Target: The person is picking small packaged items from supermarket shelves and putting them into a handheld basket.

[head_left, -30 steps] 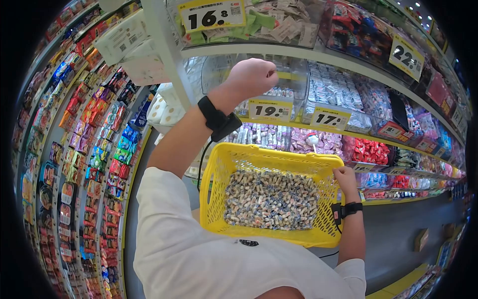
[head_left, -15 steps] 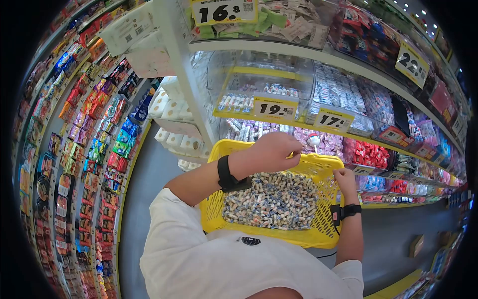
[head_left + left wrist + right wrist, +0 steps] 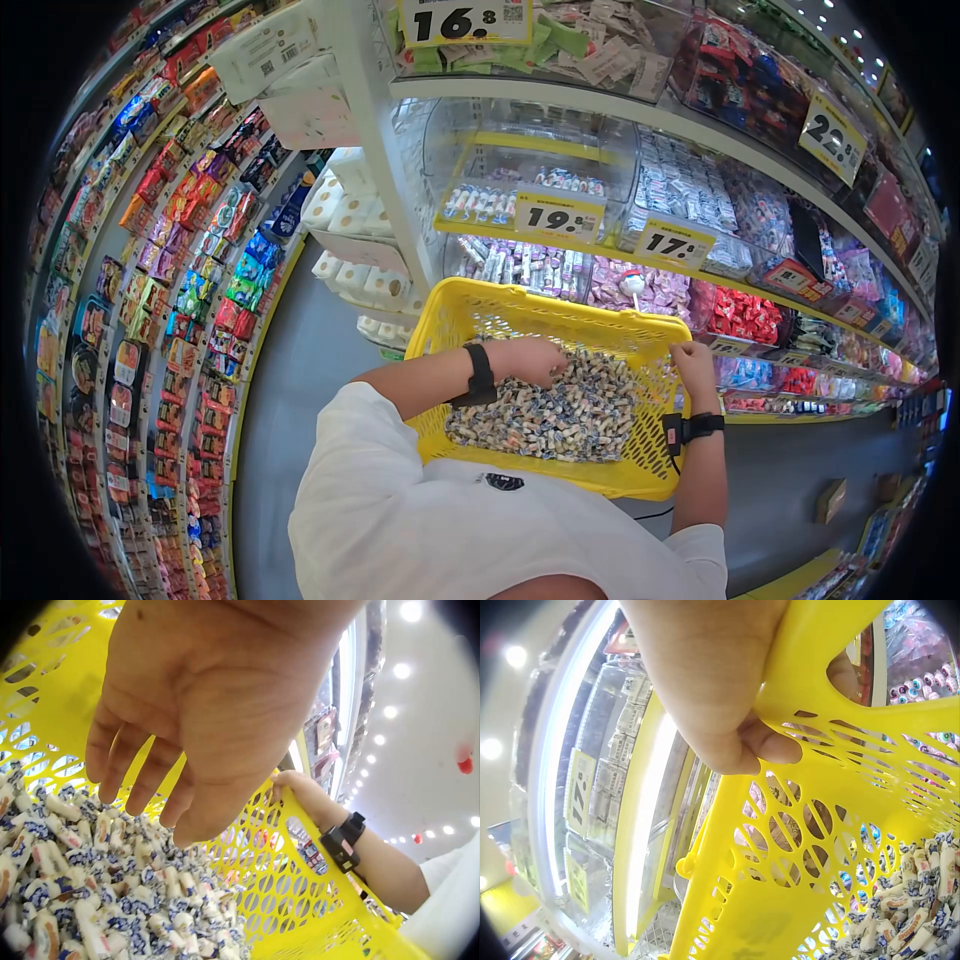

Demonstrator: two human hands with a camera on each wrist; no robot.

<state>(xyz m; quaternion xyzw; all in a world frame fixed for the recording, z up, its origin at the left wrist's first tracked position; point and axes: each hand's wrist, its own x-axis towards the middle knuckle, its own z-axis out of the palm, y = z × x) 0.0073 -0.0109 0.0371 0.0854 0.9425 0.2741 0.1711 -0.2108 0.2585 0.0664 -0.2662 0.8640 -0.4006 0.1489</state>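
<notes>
A yellow basket (image 3: 440,330) holds a layer of small wrapped candies (image 3: 560,420). Inside it, my left hand (image 3: 530,360) is just above the candies. The left wrist view shows that hand (image 3: 187,727) palm on, its fingers loosely extended and apart over the candies (image 3: 97,892), with nothing held. My right hand (image 3: 692,362) grips the basket's right rim near the far corner. Close up in the right wrist view, the right hand (image 3: 712,697) has its thumb and fingers around the yellow rim; some fingers are hidden behind the basket wall (image 3: 780,900).
Behind the basket stand shelves with clear candy bins (image 3: 530,150) and price tags (image 3: 560,214). Rolls of paper (image 3: 350,210) are stacked left of the bins. Packed snack shelves (image 3: 190,250) line the far left, and grey floor (image 3: 290,400) lies between.
My left hand has come down from in front of the upper bin, past the basket's far rim, to just over the candies, and its fingers have loosened. The right hand keeps its grip.
</notes>
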